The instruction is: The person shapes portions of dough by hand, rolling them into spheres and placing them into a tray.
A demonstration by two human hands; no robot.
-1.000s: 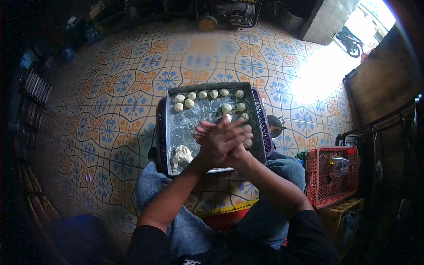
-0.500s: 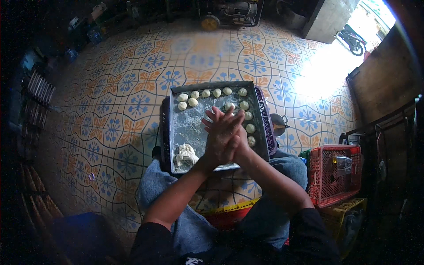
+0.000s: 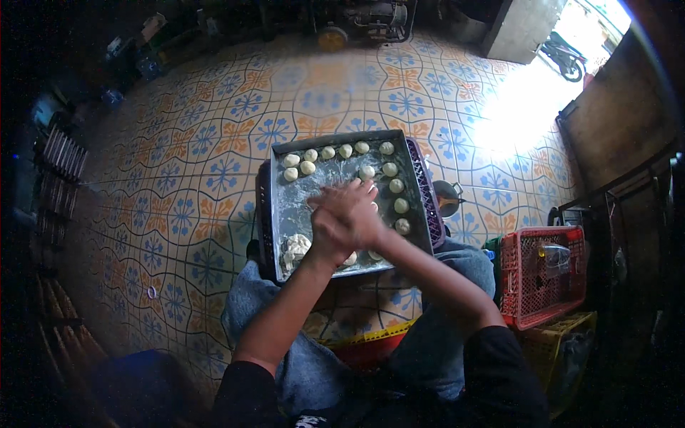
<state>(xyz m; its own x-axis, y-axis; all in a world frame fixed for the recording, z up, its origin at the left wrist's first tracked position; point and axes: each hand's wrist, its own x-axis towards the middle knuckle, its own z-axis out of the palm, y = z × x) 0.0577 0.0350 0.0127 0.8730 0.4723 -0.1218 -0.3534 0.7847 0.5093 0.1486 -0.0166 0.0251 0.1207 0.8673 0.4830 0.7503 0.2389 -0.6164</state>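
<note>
Pressing your left hand (image 3: pixel 335 232) and right hand (image 3: pixel 357 210) together, palms flat, you are working over the floured baking tray (image 3: pixel 282 189); whatever is lying between them is hidden, possibly dough. Rolled dough balls (image 3: pixel 346 150) are lining the tray's far and right edges, and a dough lump (image 3: pixel 295 247) is sitting at its near-left corner.

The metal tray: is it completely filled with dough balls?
No, the dough balls line only the far and right edges of the metal tray; its middle is bare and floury.
</note>
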